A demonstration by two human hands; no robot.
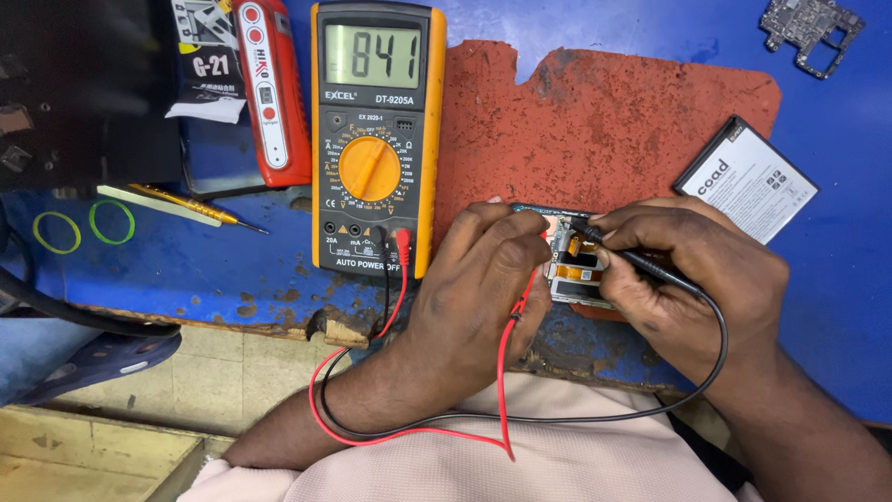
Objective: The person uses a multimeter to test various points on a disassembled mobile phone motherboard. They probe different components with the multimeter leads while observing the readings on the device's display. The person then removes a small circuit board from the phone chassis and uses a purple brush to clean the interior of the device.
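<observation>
My left hand [478, 288] grips the red test probe [537, 274], its red lead looping down over my lap. My right hand [688, 279] holds the black test probe [621, 251], its tip pressed onto an opened phone [571, 260] with orange flex connectors showing. Both hands close around the phone, which lies on a worn red mat [595, 130]. A yellow digital multimeter [376, 139] stands to the left, its display lit and both leads plugged into its bottom sockets.
A flat white-and-black phone battery [745, 178] lies right of the mat. A bare circuit board [810, 30] sits at top right. A red handheld tool [271, 88], a yellow-handled screwdriver [190, 206] and two green rubber bands [84, 226] lie left on the chipped blue bench [836, 297].
</observation>
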